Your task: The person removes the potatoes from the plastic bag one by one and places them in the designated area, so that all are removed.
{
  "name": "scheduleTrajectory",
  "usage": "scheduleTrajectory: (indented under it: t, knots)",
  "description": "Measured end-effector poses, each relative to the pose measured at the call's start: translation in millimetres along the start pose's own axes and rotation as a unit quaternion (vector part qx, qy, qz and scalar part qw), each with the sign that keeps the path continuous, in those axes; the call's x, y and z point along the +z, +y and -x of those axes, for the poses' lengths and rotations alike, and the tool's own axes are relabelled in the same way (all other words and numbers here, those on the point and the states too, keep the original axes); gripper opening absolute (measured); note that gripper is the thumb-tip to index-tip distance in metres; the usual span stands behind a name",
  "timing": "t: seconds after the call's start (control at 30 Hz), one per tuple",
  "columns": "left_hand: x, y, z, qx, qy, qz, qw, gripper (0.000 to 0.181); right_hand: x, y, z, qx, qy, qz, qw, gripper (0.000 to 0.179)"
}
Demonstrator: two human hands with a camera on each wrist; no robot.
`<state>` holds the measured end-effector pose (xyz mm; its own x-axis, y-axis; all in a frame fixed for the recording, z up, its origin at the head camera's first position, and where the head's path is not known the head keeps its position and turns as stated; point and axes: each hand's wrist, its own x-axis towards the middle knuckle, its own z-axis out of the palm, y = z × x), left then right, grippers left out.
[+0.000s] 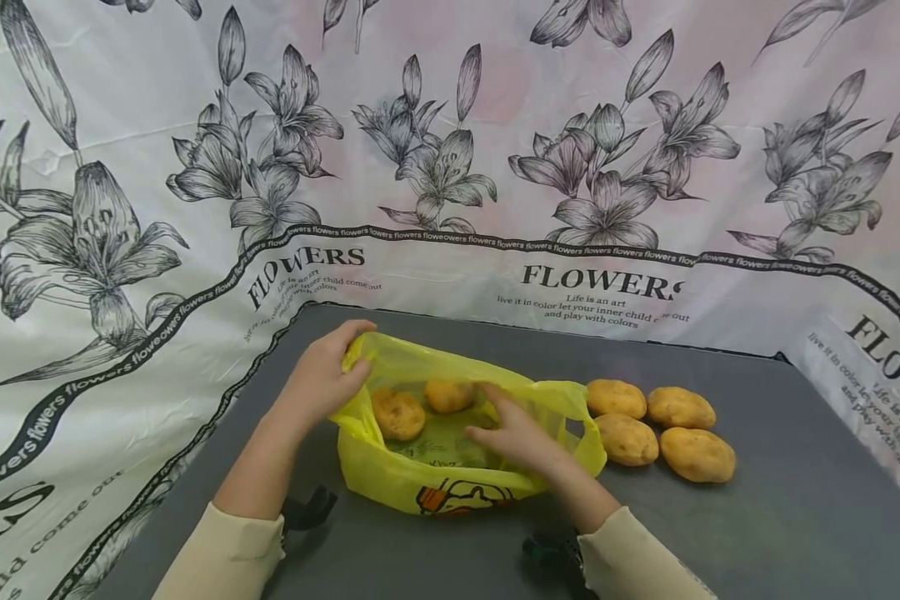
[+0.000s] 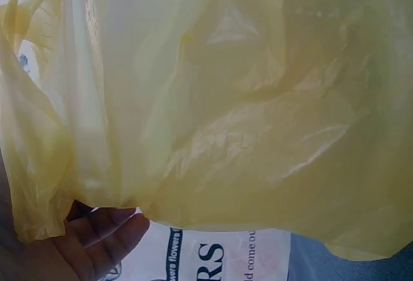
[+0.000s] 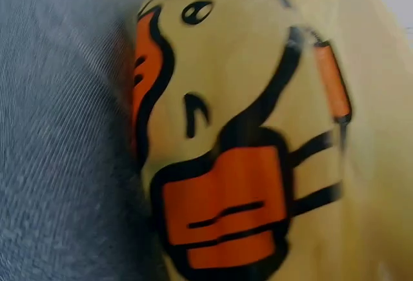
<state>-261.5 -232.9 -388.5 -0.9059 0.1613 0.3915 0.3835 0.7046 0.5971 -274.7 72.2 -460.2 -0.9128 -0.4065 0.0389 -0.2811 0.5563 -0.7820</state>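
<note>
A yellow plastic bag (image 1: 375,479) lies on the table with its mouth spread wide. My left hand (image 1: 322,377) pinches the bag's left rim between thumb and fingers; in the left wrist view the yellow film (image 2: 258,100) hides most of the scene. Inside are two potatoes, one at the left (image 1: 398,415) and one farther back (image 1: 450,395). My right hand (image 1: 523,429) reaches into the bag from the right, thumb and fingers spread, fingertips right beside the back potato. The right wrist view shows a cartoon print (image 3: 222,197) on the bag's outside.
Several potatoes (image 1: 697,454) sit close together on the grey table (image 1: 787,517), just right of the bag's handle (image 1: 591,437). A flower-printed cloth (image 1: 450,200) stands behind the table and along its sides.
</note>
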Motion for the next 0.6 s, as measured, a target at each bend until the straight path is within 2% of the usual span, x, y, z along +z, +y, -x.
scheduleTrajectory:
  t: [0.13,0.37,0.6]
  knots:
    - [2.1,0.6,0.7,-0.006,-0.012,0.005,0.9999,0.049,6,5,-4.1,-0.001,-0.005,0.007,1.0000,0.079]
    - [3.5,2.4,1.2,0.001,-0.014,0.011,0.9998,0.049,11,11,-8.4,-0.038,-0.002,0.058,0.9976,0.076]
    - [5.3,0.4,0.7,0.009,-0.011,0.003,0.9999,0.048,14,10,-11.9,-0.023,0.022,0.095,0.9949,0.067]
